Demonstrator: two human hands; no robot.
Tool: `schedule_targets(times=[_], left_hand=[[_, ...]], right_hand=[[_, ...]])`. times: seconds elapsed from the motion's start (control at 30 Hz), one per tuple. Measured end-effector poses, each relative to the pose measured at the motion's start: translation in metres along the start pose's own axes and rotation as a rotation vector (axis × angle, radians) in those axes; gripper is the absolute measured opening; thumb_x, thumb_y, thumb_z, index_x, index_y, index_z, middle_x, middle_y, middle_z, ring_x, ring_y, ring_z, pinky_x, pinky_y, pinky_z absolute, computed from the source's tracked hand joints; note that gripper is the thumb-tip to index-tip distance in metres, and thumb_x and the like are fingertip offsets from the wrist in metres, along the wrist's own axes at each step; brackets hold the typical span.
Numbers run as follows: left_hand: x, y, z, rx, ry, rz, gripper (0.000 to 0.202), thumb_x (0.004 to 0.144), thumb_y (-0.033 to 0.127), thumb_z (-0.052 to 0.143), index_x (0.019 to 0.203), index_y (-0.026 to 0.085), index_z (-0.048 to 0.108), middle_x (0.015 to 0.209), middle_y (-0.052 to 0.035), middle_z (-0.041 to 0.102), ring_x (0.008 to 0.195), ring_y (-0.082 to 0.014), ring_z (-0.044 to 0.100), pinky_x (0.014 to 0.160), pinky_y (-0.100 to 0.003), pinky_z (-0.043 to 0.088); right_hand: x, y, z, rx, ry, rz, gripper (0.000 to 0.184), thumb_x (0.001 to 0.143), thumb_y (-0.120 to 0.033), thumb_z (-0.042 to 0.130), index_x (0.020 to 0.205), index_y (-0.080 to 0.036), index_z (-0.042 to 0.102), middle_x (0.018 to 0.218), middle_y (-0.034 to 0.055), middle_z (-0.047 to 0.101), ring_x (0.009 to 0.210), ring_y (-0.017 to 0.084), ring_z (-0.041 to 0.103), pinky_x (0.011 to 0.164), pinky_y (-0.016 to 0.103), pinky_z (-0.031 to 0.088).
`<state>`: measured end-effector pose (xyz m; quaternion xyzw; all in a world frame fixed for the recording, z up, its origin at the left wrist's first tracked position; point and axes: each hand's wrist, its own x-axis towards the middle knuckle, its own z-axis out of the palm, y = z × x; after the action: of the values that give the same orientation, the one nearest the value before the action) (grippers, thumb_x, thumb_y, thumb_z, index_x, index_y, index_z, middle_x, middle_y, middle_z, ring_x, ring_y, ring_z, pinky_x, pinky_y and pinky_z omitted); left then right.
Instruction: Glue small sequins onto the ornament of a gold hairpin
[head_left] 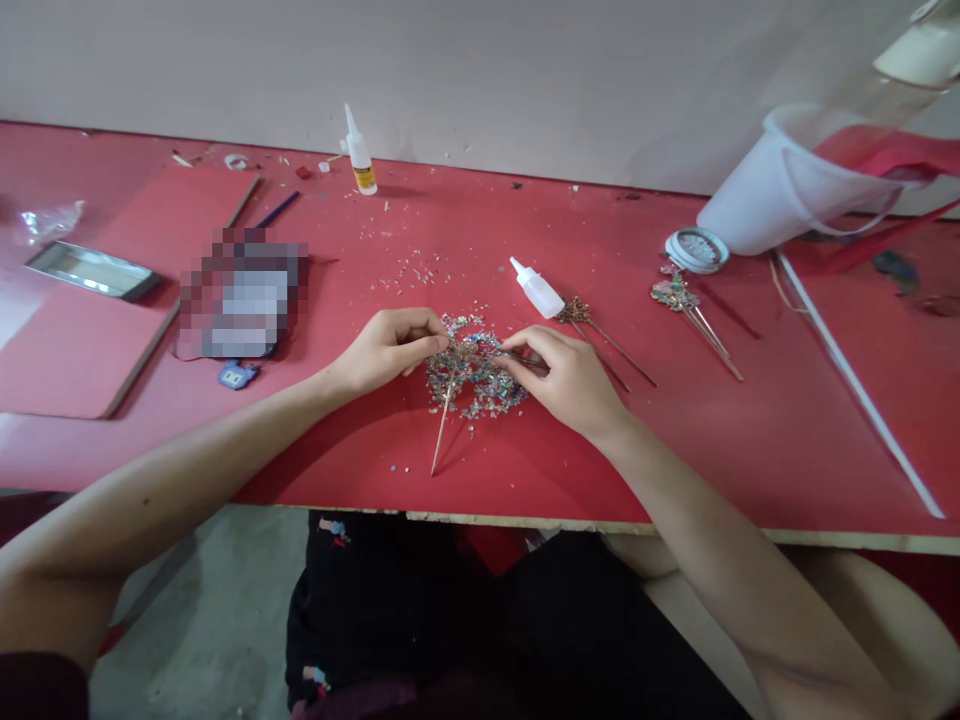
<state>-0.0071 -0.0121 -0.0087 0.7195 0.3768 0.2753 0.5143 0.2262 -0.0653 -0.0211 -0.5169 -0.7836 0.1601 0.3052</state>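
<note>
My left hand (390,350) pinches the ornamental head of a metal hairpin (444,420), whose prong slants down toward the table's front edge. From the right, my right hand (562,375) grips slim dark tweezers (517,357), their tip close to that head. Under and around both hands spreads a pile of small glittering chips (491,395). Just beyond my right hand lies a white glue bottle (538,290) on its side, touching or nearly touching a two-pronged hairpin (611,350). Farther right rests a hairpin with a colourful head (675,293).
A second glue bottle (361,160) stands upright near the wall. To the right, a white bucket (750,195) leans beside a small round container (697,250). Boards (67,370), a shiny case (94,270) and a blurred-out object (251,300) lie on the left of the red table (360,450).
</note>
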Motion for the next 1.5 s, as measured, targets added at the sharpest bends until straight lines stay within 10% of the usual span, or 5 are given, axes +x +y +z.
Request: schedule_targets(times=[1.5], left_hand=[[0.0000, -0.0004, -0.0001, -0.006, -0.003, 0.014, 0.012, 0.081, 0.024, 0.056, 0.076, 0.013, 0.059, 0.047, 0.0066, 0.044, 0.040, -0.0051, 0.039, 0.042, -0.019, 0.029]], right_hand=[[-0.0013, 0.0007, -0.0026, -0.048, -0.070, -0.087, 0.011, 0.089, -0.023, 0.056, 0.093, -0.020, 0.066, 0.093, 0.0038, 0.064, 0.077, 0.014, 0.059, 0.068, 0.027, 0.045]])
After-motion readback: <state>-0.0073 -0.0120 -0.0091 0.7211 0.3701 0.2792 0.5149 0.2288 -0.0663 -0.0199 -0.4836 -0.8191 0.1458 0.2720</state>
